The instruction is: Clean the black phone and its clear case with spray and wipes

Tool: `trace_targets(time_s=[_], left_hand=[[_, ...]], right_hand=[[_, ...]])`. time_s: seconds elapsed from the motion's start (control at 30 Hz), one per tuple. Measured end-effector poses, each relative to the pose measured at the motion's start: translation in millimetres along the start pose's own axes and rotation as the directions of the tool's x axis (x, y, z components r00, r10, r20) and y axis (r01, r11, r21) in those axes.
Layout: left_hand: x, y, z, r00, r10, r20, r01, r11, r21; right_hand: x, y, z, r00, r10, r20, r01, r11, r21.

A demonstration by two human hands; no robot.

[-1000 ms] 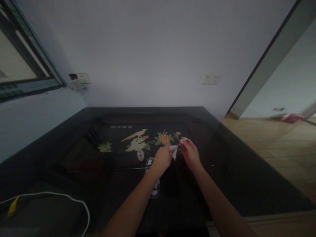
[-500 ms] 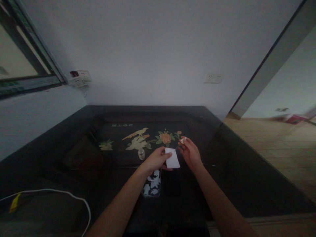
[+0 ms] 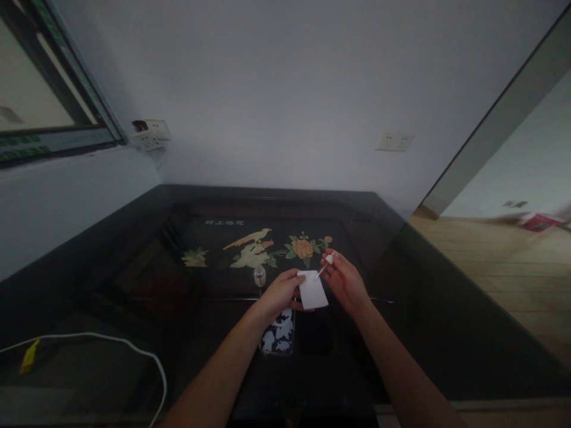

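Observation:
My left hand (image 3: 285, 291) grips a small white sheet (image 3: 313, 292), perhaps card or folded paper, with the thumb on top and fingers beneath. In my right hand (image 3: 345, 280), closed fingers pinch the white cap (image 3: 329, 259) of a thin rod (image 3: 320, 272). The rod slants down so its tip meets or hovers just over the sheet's upper edge; I cannot tell which. Beyond my left hand stands a small clear glass bottle (image 3: 259, 275). A phone case (image 3: 279, 339) with white figures lies below my left wrist, partly covered by it.
The dark glossy tabletop (image 3: 187, 333) bears a bird-and-flower inlay (image 3: 254, 249). A white cable (image 3: 111, 339) with a yellow tag (image 3: 29, 358) runs at the left. A dark flat object (image 3: 316, 333) lies beside the phone case. The wall (image 3: 276, 119) rises behind the table.
My right hand has turned and lowered the white-capped rod, so the rod now shows clearly over the sheet. The camera view has shifted slightly.

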State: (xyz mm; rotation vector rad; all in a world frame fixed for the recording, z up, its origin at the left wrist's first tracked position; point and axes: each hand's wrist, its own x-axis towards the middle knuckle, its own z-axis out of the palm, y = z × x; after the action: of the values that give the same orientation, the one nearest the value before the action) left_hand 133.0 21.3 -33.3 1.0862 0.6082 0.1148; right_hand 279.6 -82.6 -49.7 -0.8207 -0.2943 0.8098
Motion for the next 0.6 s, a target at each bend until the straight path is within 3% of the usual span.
trace_targets(time_s=[0.6], left_hand=[[0.2, -3.6, -1.5, 1.0, 0.008, -0.018, -0.008, 1.0, 0.026]], right_hand=[[-3.2, 0.9, 0.0, 0.999, -0.001, 0.045, 0.004, 0.998, -0.061]])
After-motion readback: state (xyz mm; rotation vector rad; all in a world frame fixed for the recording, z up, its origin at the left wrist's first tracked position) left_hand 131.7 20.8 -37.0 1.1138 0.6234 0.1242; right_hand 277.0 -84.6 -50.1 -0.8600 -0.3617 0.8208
